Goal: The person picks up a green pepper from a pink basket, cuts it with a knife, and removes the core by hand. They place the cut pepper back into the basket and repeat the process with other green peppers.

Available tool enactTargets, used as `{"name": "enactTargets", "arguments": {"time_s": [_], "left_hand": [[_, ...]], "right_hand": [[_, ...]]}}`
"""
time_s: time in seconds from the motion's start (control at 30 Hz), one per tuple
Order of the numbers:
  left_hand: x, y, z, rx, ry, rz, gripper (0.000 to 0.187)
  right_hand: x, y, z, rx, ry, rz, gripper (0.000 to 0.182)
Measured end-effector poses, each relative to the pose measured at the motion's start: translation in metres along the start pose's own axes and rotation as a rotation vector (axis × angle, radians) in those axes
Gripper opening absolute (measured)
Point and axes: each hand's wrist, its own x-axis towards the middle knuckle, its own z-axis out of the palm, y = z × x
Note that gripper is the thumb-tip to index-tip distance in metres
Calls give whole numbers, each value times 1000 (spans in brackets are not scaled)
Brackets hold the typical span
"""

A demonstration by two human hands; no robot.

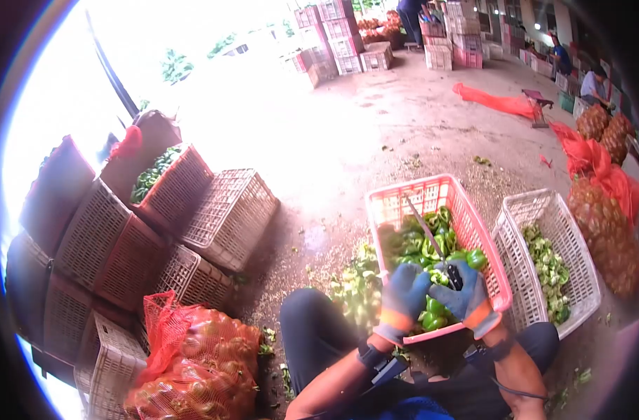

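My right hand (468,297), in a blue-and-grey glove, is closed around the black handle of a knife (429,234). The long blade points up and away to the left over a pink basket (501,280). My left hand (403,294), gloved alike, is closed on a green bell pepper (439,277) beside the knife handle. Part of that pepper is hidden by my fingers. Both hands are above the near half of the basket. Several green bell peppers (433,318) lie inside, some whole and some cut open.
A white crate (585,294) with pepper trimmings stands at the right. Trimmings (354,287) lie heaped on the floor left of the basket. Stacked crates (228,217) and a red mesh sack (207,364) are at the left. More sacks (599,231) and people sit farther back at the right.
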Motion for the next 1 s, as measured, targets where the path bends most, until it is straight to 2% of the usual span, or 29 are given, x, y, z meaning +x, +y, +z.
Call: {"name": "enactTargets", "arguments": {"time_s": [0.03, 0.07, 0.13, 0.17, 0.23, 0.3, 0.4, 0.43, 0.47, 0.53, 0.57, 0.6, 0.63, 0.7, 0.77, 0.8, 0.83, 0.87, 0.9, 0.97, 1.0], "left_hand": [[0, -2, -1, -25, -29, 18, 13], [-1, -5, -2, -50, -59, 36, 14], [-3, 7, -2, -192, -128, -144, 16], [-6, 15, -3, -253, -166, -228, 17], [-7, 8, -3, -76, -132, 3, 18], [-10, 13, -5, 54, -90, 153, 17], [-10, 33, -8, 150, -77, 245, 17], [-11, 34, -7, 182, -81, 252, 17], [-10, 36, -8, 272, -77, 340, 18], [-12, 30, -3, 132, -67, 252, 19], [-14, 41, -5, 128, -64, 256, 20], [-17, 54, -6, 3, -119, 155, 17], [-18, 49, -4, -15, -124, 192, 14], [-17, 42, -3, -40, -171, 220, 11], [-16, 45, 4, -221, -182, 45, 12], [-20, 65, 9, -325, -168, -73, 4], [-20, 66, 12, -402, -219, -84, 5], [-19, 66, 13, -476, -256, -91, 6], [-19, 66, 15, -438, -257, -84, 6], [-16, 60, 18, -345, -240, -26, 8], [-13, 53, 18, -252, -248, -27, 13]], "right_hand": [[-1, -6, -2, -40, -2, 20, 44], [-2, -1, 0, 60, 12, 34, 43], [-3, 16, 6, 259, 36, 69, 41], [-4, 16, 5, 247, 22, 109, 39], [-6, 17, 8, 160, 39, 85, 39], [-7, 16, 9, 101, 65, 33, 41], [-10, 2, 4, 120, 79, 50, 42], [-9, 15, 8, 170, 92, 76, 40], [-8, 19, 9, 169, 114, 43, 39], [-11, 19, 13, 164, 157, 12, 37], [-13, 24, 14, 94, 156, -58, 34], [-16, 25, 16, 72, 180, -142, 32], [-18, 27, 17, 48, 205, -226, 30], [-10, 40, 15, -168, 364, -523, 31], [-13, 33, 5, 54, 255, -207, 30], [-14, 21, -3, 349, 147, 95, 27], [-15, 9, -11, 628, 122, 422, 24], [-9, 13, -18, 728, 156, 551, 21], [-4, 26, -29, 648, 234, 497, 22], [8, 63, -70, 806, 335, 562, 28], [11, 76, -101, 776, 338, 588, 31]]}}
